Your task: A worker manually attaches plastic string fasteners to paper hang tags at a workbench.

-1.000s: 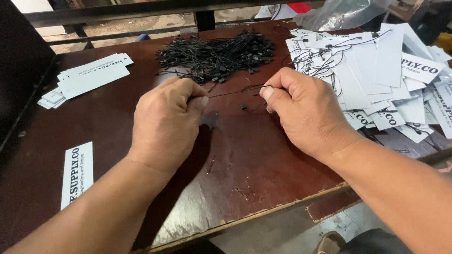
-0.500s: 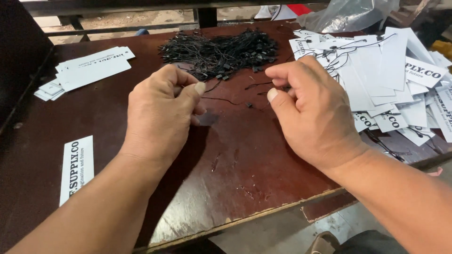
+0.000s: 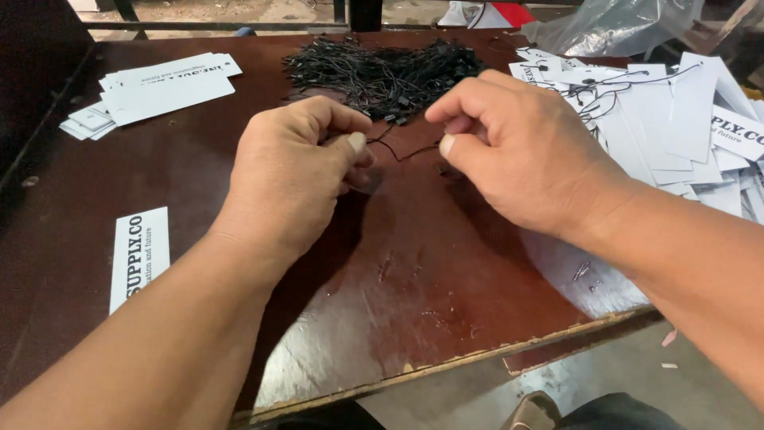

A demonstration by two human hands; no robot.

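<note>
Head view: left hand (image 3: 298,171) curled, grip pinched on one end of a thin black string (image 3: 398,151); right hand (image 3: 521,151) pinching the other end, grip closed between thumb and forefinger. String hanging slack between both hands, just above the dark brown table (image 3: 382,318). Behind it, touching the table, a heap of black string loops (image 3: 378,72). Right: spread pile of white hang tags (image 3: 676,119), some already strung. Far left: small stack of white tags (image 3: 155,87); nearer, single white tag (image 3: 139,255). Clear plastic bag (image 3: 613,28) at far right, contents not discernible.
</note>
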